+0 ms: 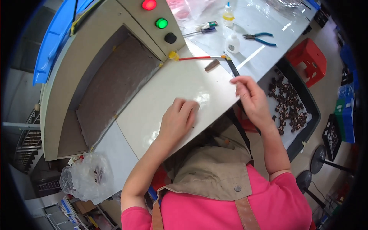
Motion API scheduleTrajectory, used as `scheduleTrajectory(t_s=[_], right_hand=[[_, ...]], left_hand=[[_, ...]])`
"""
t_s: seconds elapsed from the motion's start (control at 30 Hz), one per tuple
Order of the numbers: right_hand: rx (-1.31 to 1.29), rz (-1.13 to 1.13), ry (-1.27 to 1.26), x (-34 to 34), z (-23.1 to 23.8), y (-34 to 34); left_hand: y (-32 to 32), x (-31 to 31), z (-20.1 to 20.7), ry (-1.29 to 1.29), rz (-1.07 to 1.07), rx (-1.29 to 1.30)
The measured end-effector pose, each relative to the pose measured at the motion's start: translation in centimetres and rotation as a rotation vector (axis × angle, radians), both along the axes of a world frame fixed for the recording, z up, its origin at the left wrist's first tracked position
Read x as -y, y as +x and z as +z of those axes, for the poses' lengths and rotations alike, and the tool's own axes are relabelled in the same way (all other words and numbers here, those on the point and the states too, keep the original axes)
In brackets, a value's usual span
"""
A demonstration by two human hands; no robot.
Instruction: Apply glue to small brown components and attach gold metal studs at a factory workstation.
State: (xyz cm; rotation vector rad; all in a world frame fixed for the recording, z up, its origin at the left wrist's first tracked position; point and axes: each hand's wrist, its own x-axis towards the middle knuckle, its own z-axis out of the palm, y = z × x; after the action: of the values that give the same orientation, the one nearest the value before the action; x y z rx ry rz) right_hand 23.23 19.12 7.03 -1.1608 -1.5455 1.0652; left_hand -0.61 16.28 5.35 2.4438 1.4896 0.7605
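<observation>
Over the white board (149,115) my left hand (178,119) is closed, its fingers curled down and slightly blurred. A tiny dark speck shows beside its thumb side; what it holds, if anything, is hidden. By the board's right edge my right hand (253,100) has its fingers bent toward the thumb, and I cannot make out anything between them. A black strip (231,66) ends just above those fingers. Beyond it lie a small brown block (212,65) and a thin red-handled brush (194,58).
A beige machine (111,17) with lit buttons and a wide opening stands at left. Bottles (232,44), blue-handled pliers (260,38) and a screwdriver (201,31) lie at the back. At right, a black tray (315,115) bears many small dark pieces. A plastic bag (82,178) sits lower left.
</observation>
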Motion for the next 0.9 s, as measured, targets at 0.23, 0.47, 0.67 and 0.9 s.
scheduleTrajectory(t_s=[0.23,0.47,0.67,0.9], right_hand=[[0.248,0.426,0.152,2.9,-1.3,-12.7],[0.456,0.556,0.402,5.6,-2.8,-18.2],[0.485,0.535,0.44,5.8,-3.5,-18.5],[0.59,0.549,0.414,6.0,-3.0,-18.1]], left_hand=[[-11.9,12.2,2.0,-0.042,0.548,0.235],[-19.0,27.6,4.1,0.226,1.196,0.345],[-24.9,30.2,9.6,0.568,1.229,0.124],[-27.2,29.5,12.3,0.663,1.091,0.049]])
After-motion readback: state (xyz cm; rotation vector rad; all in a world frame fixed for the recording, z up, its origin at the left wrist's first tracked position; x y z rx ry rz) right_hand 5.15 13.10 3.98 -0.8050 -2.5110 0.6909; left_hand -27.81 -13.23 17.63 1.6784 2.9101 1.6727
